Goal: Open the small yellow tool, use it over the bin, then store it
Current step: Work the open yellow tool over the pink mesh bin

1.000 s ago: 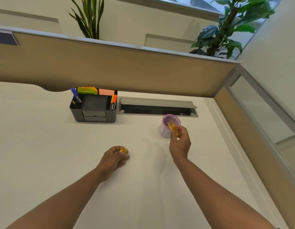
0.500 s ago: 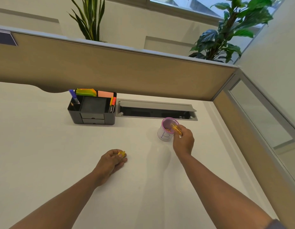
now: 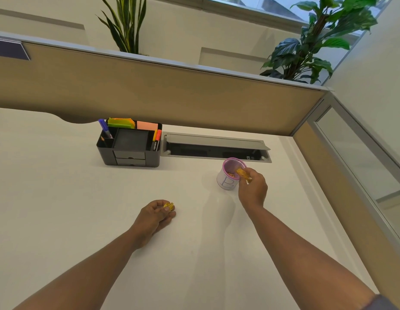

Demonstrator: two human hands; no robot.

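Observation:
The small yellow tool is in two pieces. My right hand (image 3: 252, 189) grips the longer yellow piece (image 3: 243, 174) and holds it tilted over the rim of the bin (image 3: 227, 183), a small pink mesh cup with a white label marked "B". Brownish bits lie inside the cup. My left hand (image 3: 155, 214) rests on the white desk (image 3: 60, 209) with its fingers closed on the other yellow piece (image 3: 168, 206), well left of the cup.
A black desk organiser (image 3: 129, 146) with pens, markers and sticky notes stands at the back, left of the cup. Behind the cup is an open grey cable tray (image 3: 217, 146). Tan partition panels (image 3: 172, 95) bound the desk at the back and right.
My right hand has moved forward with the yellow piece, from in front of the cup to directly over its rim. My left hand has stayed on the desk.

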